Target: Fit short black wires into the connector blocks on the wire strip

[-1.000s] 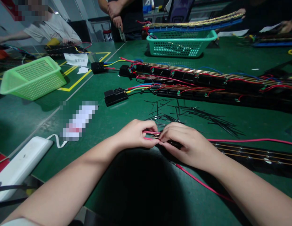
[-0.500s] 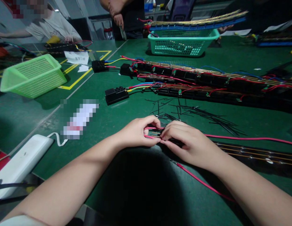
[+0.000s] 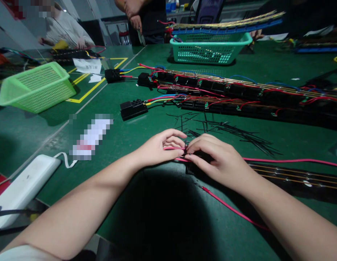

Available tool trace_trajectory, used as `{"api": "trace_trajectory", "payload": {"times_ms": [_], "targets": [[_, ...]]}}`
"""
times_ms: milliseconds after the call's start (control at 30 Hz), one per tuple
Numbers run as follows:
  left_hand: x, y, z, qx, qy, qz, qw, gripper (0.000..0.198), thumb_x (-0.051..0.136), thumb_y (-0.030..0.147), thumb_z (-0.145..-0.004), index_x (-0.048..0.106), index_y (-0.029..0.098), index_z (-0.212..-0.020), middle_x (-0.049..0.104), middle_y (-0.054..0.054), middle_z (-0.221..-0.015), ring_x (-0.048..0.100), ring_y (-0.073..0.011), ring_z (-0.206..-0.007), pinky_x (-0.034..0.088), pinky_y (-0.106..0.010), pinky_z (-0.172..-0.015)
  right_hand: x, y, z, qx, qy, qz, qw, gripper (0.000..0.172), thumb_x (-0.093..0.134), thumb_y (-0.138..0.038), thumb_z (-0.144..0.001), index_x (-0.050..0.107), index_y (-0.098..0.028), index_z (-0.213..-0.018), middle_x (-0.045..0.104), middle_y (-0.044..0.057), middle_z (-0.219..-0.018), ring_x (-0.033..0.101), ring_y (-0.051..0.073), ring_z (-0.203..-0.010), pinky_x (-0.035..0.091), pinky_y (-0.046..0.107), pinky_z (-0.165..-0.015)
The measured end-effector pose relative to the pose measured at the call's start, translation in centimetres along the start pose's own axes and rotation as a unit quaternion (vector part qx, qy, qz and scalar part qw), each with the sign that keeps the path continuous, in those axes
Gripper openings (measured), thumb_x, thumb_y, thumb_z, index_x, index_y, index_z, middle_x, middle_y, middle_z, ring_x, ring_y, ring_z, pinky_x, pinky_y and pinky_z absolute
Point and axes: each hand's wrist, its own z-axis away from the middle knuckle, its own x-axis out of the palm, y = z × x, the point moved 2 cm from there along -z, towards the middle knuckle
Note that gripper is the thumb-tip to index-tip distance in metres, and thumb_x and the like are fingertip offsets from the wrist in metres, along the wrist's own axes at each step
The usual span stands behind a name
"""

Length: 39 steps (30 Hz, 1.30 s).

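My left hand (image 3: 159, 148) and my right hand (image 3: 213, 159) meet at the near middle of the green table (image 3: 146, 203). Both pinch the red wire (image 3: 288, 160) where it reaches the end of a long black harness strip (image 3: 293, 178) that runs off to the right. The left fingers curl around the wire's end. The right fingers press down on the strip's end, hiding it. Another red wire (image 3: 228, 207) trails under my right forearm. A loose pile of thin black cable ties (image 3: 228, 131) lies just beyond my hands.
Finished black harnesses with coloured wires (image 3: 239, 94) and black connector blocks (image 3: 132, 108) lie further back. A light green basket (image 3: 37, 87) stands left, a teal basket (image 3: 212, 49) at the back. A white device (image 3: 24, 188) sits near left. Other people work at the far edge.
My hands have stayed together on the wire, shifting slightly away from me. The left fingers have loosened and spread a little around the wire end.
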Motion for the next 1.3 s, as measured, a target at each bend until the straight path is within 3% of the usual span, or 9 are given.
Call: {"api": "trace_trajectory", "payload": {"times_ms": [167, 400, 800, 1300], "targets": [[0.1, 0.0, -0.5, -0.033, 0.042, -0.014, 0.998, 0.02, 0.069, 0.022, -0.076, 0.061, 0.013, -0.092, 0.068, -0.003, -0.083, 0.064, -0.01, -0.078, 0.051, -0.025, -0.077, -0.1, 0.0, -0.1, 0.036, 0.023, 0.011, 0.999, 0.005, 0.059, -0.021, -0.089, 0.062, -0.02, -0.086, 0.068, 0.006, -0.082, 0.062, 0.019, -0.078, 0.05, 0.032, -0.07], [0.4, 0.2, -0.3, -0.007, 0.086, -0.06, 0.994, 0.015, 0.068, 0.023, -0.074, 0.063, 0.013, -0.083, 0.062, 0.002, -0.07, 0.056, -0.0066, -0.063, 0.046, -0.019, -0.063, -0.1, -0.1, -0.2, 0.049, 0.038, 0.029, 0.998, 0.005, 0.063, -0.021, -0.087, 0.063, -0.019, -0.082, 0.066, 0.003, -0.074, 0.061, 0.017, -0.071, 0.047, 0.028, -0.064], [0.6, 0.9, 0.3, 0.112, 0.078, -0.266, 0.954, 0.011, 0.059, 0.021, -0.081, 0.067, 0.017, -0.086, 0.067, -0.002, -0.087, 0.061, -0.0112, -0.077, 0.048, -0.021, -0.071, 0.0, 0.1, -0.1, 0.051, 0.023, 0.024, 0.998, 0.006, 0.06, -0.019, -0.086, 0.063, -0.02, -0.081, 0.067, 0.004, -0.076, 0.062, 0.016, -0.071, 0.048, 0.027, -0.064], [0.7, 1.2, 0.3, 0.152, 0.094, -0.295, 0.939, 0.015, 0.056, 0.011, -0.078, 0.069, 0.017, -0.084, 0.069, -0.002, -0.085, 0.062, -0.0124, -0.082, 0.048, -0.023, -0.075, -0.1, 0.2, -0.2, 0.064, -0.02, -0.011, 0.998, 0.008, 0.061, -0.016, -0.085, 0.065, -0.019, -0.08, 0.069, 0.004, -0.078, 0.063, 0.016, -0.074, 0.047, 0.026, -0.067]]}}
